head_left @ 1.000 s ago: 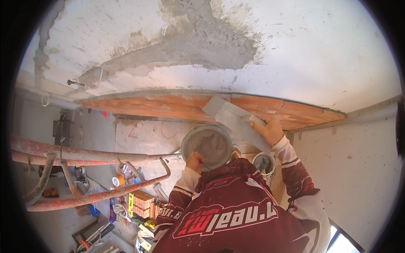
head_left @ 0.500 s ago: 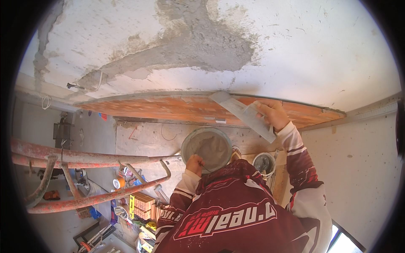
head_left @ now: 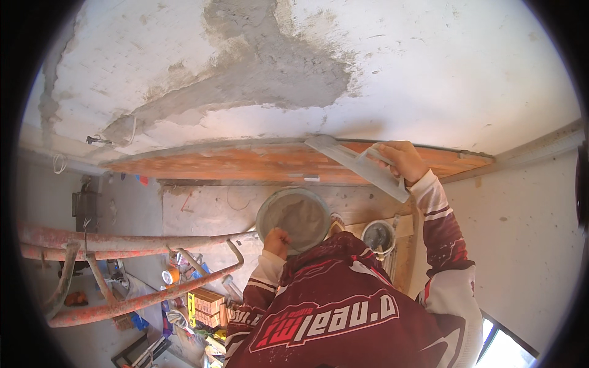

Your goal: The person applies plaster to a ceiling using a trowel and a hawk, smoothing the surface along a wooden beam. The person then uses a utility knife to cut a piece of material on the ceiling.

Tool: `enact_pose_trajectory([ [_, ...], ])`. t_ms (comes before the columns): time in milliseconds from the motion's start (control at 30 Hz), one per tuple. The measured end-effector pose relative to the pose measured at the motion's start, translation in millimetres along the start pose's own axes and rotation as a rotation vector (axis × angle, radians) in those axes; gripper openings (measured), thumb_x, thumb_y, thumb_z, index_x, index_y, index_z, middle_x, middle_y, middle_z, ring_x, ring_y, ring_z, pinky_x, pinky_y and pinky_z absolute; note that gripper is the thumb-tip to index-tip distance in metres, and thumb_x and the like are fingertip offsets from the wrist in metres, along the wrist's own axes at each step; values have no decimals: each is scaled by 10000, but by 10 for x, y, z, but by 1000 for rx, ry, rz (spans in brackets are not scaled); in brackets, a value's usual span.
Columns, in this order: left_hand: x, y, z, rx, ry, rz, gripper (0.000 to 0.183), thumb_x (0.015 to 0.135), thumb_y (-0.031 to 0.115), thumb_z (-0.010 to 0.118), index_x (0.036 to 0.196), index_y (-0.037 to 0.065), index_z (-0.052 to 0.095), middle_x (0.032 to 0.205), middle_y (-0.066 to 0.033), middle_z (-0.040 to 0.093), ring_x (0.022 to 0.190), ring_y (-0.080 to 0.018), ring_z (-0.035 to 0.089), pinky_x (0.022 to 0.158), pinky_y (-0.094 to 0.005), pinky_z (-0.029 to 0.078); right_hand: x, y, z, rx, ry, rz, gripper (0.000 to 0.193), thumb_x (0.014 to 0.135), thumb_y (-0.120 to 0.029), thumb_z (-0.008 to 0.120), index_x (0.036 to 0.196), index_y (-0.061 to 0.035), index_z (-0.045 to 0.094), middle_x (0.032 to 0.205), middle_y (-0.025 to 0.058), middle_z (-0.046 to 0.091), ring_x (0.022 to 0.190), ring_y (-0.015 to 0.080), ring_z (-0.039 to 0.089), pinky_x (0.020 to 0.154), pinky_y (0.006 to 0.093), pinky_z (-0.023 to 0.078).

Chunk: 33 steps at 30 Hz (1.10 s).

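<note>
My right hand [head_left: 403, 161] is closed round the handle of a plastering trowel [head_left: 354, 164], a long flat grey blade. The blade's far end is at the lower edge of the white wall [head_left: 442, 80], just above the exposed orange brick strip [head_left: 245, 162]. My left hand [head_left: 277, 241] grips the near left rim of a round bucket [head_left: 261, 216], its fingers closed there. Grey mortar [head_left: 300, 214] fills the bucket, which is in front of my body. A broad patch of grey mortar [head_left: 282, 76] spreads over the wall.
Red scaffold tubes [head_left: 147, 236] run along the left. Below them lie stacked bricks [head_left: 210, 306], an orange-and-white tub [head_left: 170, 276] and scattered tools. A smaller bucket [head_left: 378, 237] stands to my right on planks. A loose cable [head_left: 132, 130] hangs from the wall at left.
The view has shifted slightly, so the wall patch and bucket appear a little further left. My right hand and the trowel have moved slightly right along the wall's lower edge. My left hand keeps its grip.
</note>
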<state>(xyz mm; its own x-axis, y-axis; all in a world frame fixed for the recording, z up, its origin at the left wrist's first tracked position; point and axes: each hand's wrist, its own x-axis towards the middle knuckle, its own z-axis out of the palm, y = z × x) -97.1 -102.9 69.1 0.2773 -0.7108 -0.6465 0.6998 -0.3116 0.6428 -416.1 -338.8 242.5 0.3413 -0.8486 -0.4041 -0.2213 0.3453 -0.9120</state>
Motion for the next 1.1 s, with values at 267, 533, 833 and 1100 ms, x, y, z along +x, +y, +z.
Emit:
enact_pose_trajectory([
  [267,66,-20,-30,25,6,-19,79,704,-9,473,678,56,436,649,-52,437,571,-172,421,561,-307,389,-110,-22,-334,38,17,41,286,875,-200,447,904,30,615,631,39,548,400,37,354,340,178,256],
  [533,43,22,45,25,23,-19,100,726,17,470,662,74,418,635,-33,406,567,-164,394,563,-312,379,-188,-43,-601,31,15,62,261,877,-188,435,874,18,597,584,24,515,385,46,346,336,185,250],
  [833,107,-5,-6,22,-15,-29,125,747,29,466,662,91,400,636,-19,381,573,-151,368,570,-312,362,-270,0,-892,1,45,115,264,880,-194,443,882,17,602,567,20,504,406,55,345,346,193,245],
  [1100,124,-19,-63,-13,-44,-70,125,747,20,462,662,90,403,632,-22,378,573,-155,372,564,-317,362,-377,-86,-971,8,81,101,241,874,-178,454,861,10,605,551,14,492,412,60,359,345,198,250],
])
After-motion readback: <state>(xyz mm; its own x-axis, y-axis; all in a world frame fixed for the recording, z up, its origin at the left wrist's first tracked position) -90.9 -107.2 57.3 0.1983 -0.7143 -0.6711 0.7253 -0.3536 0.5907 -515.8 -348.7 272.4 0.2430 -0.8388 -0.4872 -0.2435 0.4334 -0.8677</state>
